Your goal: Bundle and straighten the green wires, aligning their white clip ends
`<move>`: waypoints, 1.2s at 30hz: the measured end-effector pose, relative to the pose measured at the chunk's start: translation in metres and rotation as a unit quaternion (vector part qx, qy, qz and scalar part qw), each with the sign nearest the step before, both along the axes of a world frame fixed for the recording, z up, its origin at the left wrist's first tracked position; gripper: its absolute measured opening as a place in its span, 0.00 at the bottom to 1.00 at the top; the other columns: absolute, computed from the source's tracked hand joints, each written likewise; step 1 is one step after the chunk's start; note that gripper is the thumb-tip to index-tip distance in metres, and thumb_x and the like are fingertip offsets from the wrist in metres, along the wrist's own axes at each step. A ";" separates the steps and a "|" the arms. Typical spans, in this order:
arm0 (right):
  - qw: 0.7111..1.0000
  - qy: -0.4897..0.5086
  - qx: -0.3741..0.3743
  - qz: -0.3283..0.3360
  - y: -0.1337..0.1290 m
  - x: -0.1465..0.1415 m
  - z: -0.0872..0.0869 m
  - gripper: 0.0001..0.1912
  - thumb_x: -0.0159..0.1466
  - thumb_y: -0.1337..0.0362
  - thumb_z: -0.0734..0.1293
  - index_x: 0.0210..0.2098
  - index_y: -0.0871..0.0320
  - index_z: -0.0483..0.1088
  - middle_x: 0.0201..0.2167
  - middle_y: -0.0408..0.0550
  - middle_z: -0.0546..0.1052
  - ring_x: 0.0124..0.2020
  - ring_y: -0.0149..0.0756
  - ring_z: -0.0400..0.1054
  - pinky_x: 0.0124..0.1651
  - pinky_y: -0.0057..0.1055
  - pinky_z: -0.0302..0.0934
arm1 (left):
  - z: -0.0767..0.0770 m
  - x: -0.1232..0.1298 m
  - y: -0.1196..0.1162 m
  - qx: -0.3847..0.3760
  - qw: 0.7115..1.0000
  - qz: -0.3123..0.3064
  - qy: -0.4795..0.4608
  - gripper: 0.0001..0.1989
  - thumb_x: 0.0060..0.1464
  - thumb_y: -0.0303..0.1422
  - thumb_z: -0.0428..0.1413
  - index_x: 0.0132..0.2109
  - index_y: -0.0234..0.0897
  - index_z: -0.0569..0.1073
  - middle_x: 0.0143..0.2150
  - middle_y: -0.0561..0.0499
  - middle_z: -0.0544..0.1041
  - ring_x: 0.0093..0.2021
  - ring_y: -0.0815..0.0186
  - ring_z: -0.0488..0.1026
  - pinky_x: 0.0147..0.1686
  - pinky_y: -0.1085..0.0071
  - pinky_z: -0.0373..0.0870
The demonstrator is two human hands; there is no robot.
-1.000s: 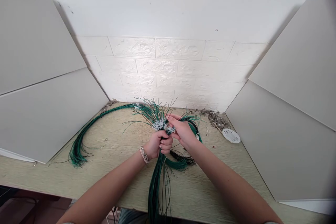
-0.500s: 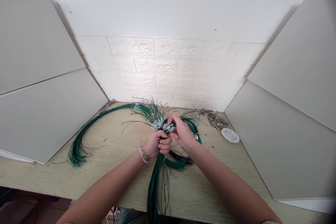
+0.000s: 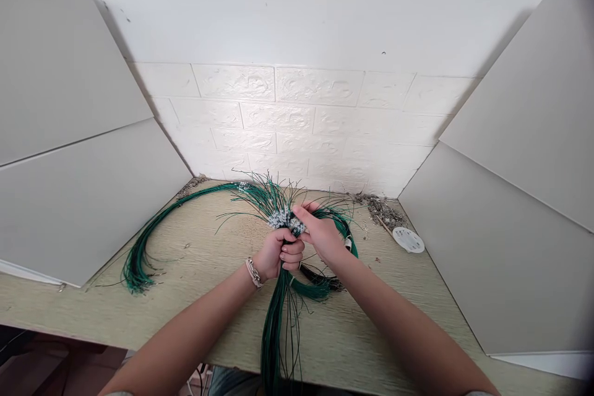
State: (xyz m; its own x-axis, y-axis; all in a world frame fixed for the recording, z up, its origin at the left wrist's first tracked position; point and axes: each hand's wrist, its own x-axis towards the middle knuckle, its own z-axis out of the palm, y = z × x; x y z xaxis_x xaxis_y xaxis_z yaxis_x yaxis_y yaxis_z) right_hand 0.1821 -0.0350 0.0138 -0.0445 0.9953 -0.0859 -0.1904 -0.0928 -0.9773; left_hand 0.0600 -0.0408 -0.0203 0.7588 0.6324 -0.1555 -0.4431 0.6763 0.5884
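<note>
A thick bundle of green and black wires is gripped upright in my left hand, its fingers wrapped round the bundle. Loose wire ends fan out above the fist, and the lower part hangs past the table's front edge. Small white connectors cluster just over my left thumb. My right hand is at the right side of this cluster, thumb and fingers closed around some of the connectors and wires. Its fingertips partly cover what they pinch.
A long wire bundle curves along the table's left side. Another coiled bundle lies behind and right of my hands. A white round lid-like disc and a pile of dark scraps lie at right. Grey panels stand on both sides.
My right hand's fingers have shifted slightly left and curled over the connectors on the right side of the cluster. My left hand keeps its hold on the bundle.
</note>
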 end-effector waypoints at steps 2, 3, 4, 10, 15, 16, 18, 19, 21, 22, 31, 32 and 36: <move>0.999 0.025 -0.007 -0.022 0.001 -0.001 -0.002 0.17 0.49 0.48 0.69 0.23 0.56 0.67 0.23 0.43 0.69 0.25 0.31 0.61 0.24 0.28 0.55 | 0.001 0.000 -0.001 -0.002 1.000 0.003 0.002 0.08 0.39 0.29 0.50 0.18 0.35 0.58 0.13 0.62 0.43 0.13 0.77 0.35 0.10 0.79 0.39; 0.999 0.037 -0.003 -0.025 0.002 -0.001 -0.002 0.18 0.50 0.47 0.68 0.22 0.56 0.66 0.23 0.43 0.69 0.24 0.30 0.60 0.23 0.27 0.54 | 0.001 0.000 -0.001 -0.002 1.000 0.006 0.003 0.07 0.39 0.29 0.50 0.19 0.35 0.60 0.13 0.62 0.43 0.13 0.77 0.35 0.10 0.79 0.39; 0.999 0.047 0.007 -0.024 0.002 -0.001 -0.001 0.19 0.51 0.47 0.68 0.21 0.56 0.65 0.23 0.42 0.69 0.23 0.29 0.59 0.23 0.27 0.53 | 0.001 0.000 -0.001 -0.001 1.000 0.010 0.006 0.05 0.39 0.28 0.50 0.20 0.34 0.62 0.13 0.62 0.43 0.13 0.77 0.35 0.10 0.79 0.39; 0.998 0.052 0.020 -0.002 0.003 -0.001 0.007 0.14 0.48 0.54 0.70 0.29 0.56 0.69 0.23 0.40 0.68 0.24 0.28 0.59 0.20 0.24 0.48 | -0.002 0.000 0.001 0.017 1.000 -0.009 0.022 0.12 0.39 0.30 0.50 0.15 0.37 0.56 0.13 0.61 0.42 0.13 0.77 0.36 0.10 0.78 0.39; 0.999 0.018 -0.006 0.030 0.006 0.001 0.009 0.15 0.47 0.56 0.70 0.32 0.58 0.74 0.26 0.43 0.72 0.21 0.26 0.58 0.18 0.24 0.44 | -0.002 0.001 0.000 0.015 0.999 -0.008 0.032 0.12 0.39 0.30 0.51 0.16 0.37 0.56 0.13 0.62 0.42 0.13 0.77 0.35 0.10 0.78 0.38; 0.999 0.012 -0.013 0.036 0.007 0.002 0.009 0.16 0.47 0.56 0.70 0.33 0.58 0.74 0.24 0.42 0.72 0.18 0.25 0.54 0.16 0.25 0.41 | -0.001 0.001 -0.001 0.015 0.999 -0.003 0.033 0.09 0.39 0.30 0.51 0.17 0.35 0.59 0.13 0.62 0.42 0.13 0.77 0.35 0.10 0.79 0.38; 0.998 0.009 -0.024 0.054 0.008 0.002 0.009 0.16 0.48 0.55 0.70 0.32 0.58 0.73 0.21 0.40 0.70 0.15 0.22 0.48 0.16 0.26 0.35 | 0.000 0.002 -0.002 0.017 0.999 0.001 0.034 0.04 0.39 0.29 0.51 0.22 0.33 0.65 0.13 0.62 0.43 0.13 0.77 0.34 0.11 0.79 0.38; 0.998 0.011 -0.025 0.060 0.008 0.002 0.009 0.16 0.48 0.55 0.70 0.31 0.58 0.73 0.20 0.40 0.69 0.14 0.22 0.47 0.16 0.26 0.34 | 0.001 0.002 -0.002 0.018 0.999 0.000 0.034 0.04 0.39 0.29 0.51 0.23 0.32 0.66 0.14 0.62 0.44 0.13 0.77 0.34 0.11 0.79 0.39; 0.998 0.020 -0.021 0.057 0.008 0.001 0.009 0.15 0.47 0.54 0.70 0.29 0.58 0.71 0.19 0.39 0.67 0.15 0.22 0.47 0.16 0.26 0.35 | 0.001 0.001 -0.002 0.019 0.999 -0.003 0.034 0.04 0.39 0.29 0.51 0.25 0.31 0.68 0.14 0.62 0.44 0.13 0.77 0.35 0.11 0.79 0.39; 0.998 0.028 -0.018 0.049 0.007 0.000 0.010 0.14 0.47 0.55 0.70 0.28 0.58 0.70 0.19 0.38 0.67 0.15 0.22 0.48 0.16 0.26 0.36 | 0.001 0.000 -0.002 0.017 0.999 -0.003 0.035 0.04 0.39 0.29 0.51 0.24 0.31 0.67 0.14 0.62 0.43 0.13 0.77 0.35 0.11 0.79 0.39; 0.997 0.077 0.002 0.017 0.004 -0.002 0.006 0.19 0.47 0.49 0.71 0.23 0.58 0.64 0.19 0.38 0.64 0.19 0.24 0.51 0.21 0.26 0.43 | 0.000 -0.003 0.000 0.005 0.999 0.020 0.050 0.05 0.40 0.30 0.51 0.21 0.33 0.64 0.15 0.62 0.42 0.14 0.77 0.36 0.12 0.79 0.40; 0.997 0.076 0.001 0.017 0.005 -0.001 0.005 0.20 0.46 0.49 0.71 0.23 0.58 0.65 0.19 0.38 0.64 0.18 0.24 0.49 0.20 0.26 0.42 | 0.001 -0.003 0.000 0.007 0.998 0.021 0.050 0.04 0.40 0.29 0.51 0.22 0.32 0.66 0.15 0.62 0.42 0.14 0.76 0.36 0.12 0.79 0.40; 0.998 0.068 0.000 0.010 0.007 0.000 0.001 0.21 0.43 0.48 0.73 0.23 0.59 0.68 0.19 0.38 0.65 0.18 0.23 0.49 0.21 0.27 0.41 | 0.004 -0.002 -0.001 0.014 0.999 0.023 0.043 0.06 0.38 0.29 0.51 0.26 0.30 0.70 0.14 0.62 0.43 0.13 0.76 0.35 0.11 0.79 0.40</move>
State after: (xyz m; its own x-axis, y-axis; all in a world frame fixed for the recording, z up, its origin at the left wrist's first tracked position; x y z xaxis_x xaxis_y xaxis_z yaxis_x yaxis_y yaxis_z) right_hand 0.1817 -0.0280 0.0150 -0.0758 0.9941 -0.0773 -0.3189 -0.0976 -0.9428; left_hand 0.0577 -0.0414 -0.0161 0.7131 0.6715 -0.2012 -0.4199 0.6390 0.6445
